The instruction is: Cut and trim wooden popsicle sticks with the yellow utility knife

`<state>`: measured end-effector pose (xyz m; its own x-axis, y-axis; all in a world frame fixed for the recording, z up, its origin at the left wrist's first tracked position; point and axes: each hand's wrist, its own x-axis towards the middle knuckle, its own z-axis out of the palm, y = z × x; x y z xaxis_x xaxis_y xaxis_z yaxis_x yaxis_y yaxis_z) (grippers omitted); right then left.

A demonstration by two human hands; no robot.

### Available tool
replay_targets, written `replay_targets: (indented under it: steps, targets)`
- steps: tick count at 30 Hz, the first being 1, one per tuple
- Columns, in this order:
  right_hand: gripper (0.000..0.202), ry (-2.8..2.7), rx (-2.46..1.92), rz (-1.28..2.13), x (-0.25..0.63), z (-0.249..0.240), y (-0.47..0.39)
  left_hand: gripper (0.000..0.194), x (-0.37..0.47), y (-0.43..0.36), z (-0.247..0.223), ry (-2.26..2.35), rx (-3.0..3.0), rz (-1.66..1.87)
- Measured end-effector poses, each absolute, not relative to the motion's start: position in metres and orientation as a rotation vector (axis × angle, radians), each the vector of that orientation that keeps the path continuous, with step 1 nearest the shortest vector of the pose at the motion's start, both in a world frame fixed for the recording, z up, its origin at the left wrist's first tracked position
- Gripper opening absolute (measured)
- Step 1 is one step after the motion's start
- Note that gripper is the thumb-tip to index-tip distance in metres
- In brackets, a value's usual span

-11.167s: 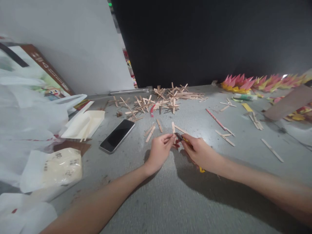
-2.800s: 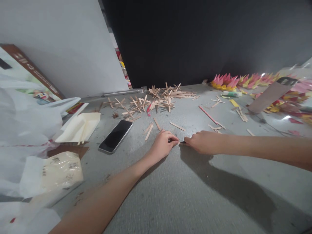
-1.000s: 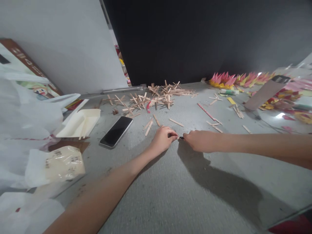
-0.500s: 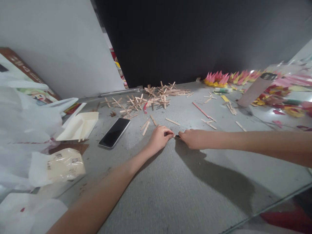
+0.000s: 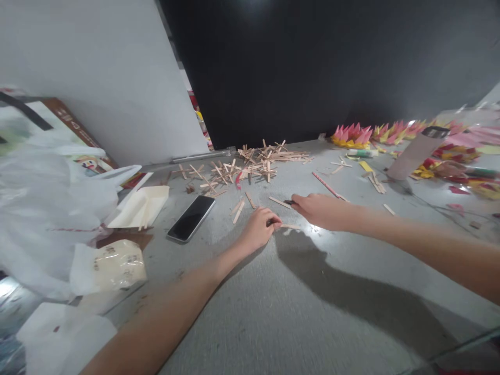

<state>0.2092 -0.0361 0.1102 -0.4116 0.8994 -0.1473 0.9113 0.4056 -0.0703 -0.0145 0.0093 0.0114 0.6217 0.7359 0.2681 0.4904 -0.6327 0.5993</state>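
Observation:
My left hand (image 5: 261,229) rests on the grey table, thumb and fingers pinched on a wooden craft stick (image 5: 291,227) that juts out to the right. A dark patch shows between those fingers; I cannot tell what it is. To the upper right, my right hand (image 5: 318,210) is closed round a small dark tool (image 5: 289,202) whose tip points left; its kind is not clear. Just beyond that tip lies another craft stick (image 5: 278,201). Small pale bits are scattered under my right hand.
Behind my hands is a heap of craft sticks (image 5: 269,156). A phone (image 5: 191,217), a food tray (image 5: 138,208) and white plastic bags (image 5: 58,192) lie left. On the right stand a tumbler (image 5: 416,154) and pink-yellow paper flowers (image 5: 351,136), near a striped straw (image 5: 325,184).
My right hand with the dark tool has moved up and away from my left hand, baring the craft stick. The whole view has shifted slightly.

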Motion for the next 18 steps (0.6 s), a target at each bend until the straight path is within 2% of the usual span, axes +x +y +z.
replay_targets:
  steps: [3,6,11,14,18]
  targets:
    - [0.035,2.604,1.971,-0.352,0.211,0.099,-0.023,0.018,-0.018,0.004,0.018,0.838,2.618,0.639]
    - [0.034,2.686,2.214,-0.563,0.21,0.079,-0.007,0.016,-0.021,0.001,0.024,0.719,2.797,0.517]
    - [0.038,2.821,2.516,-0.915,0.201,0.045,0.005,0.023,-0.02,-0.002,0.026,0.761,3.067,0.377]
    - [0.04,2.953,2.676,-0.909,0.197,0.03,-0.001,0.019,-0.02,-0.006,0.025,0.879,2.921,0.418]
    - [0.039,3.082,2.632,-0.902,0.198,0.013,-0.014,0.022,-0.022,-0.001,0.02,1.219,2.244,0.676]
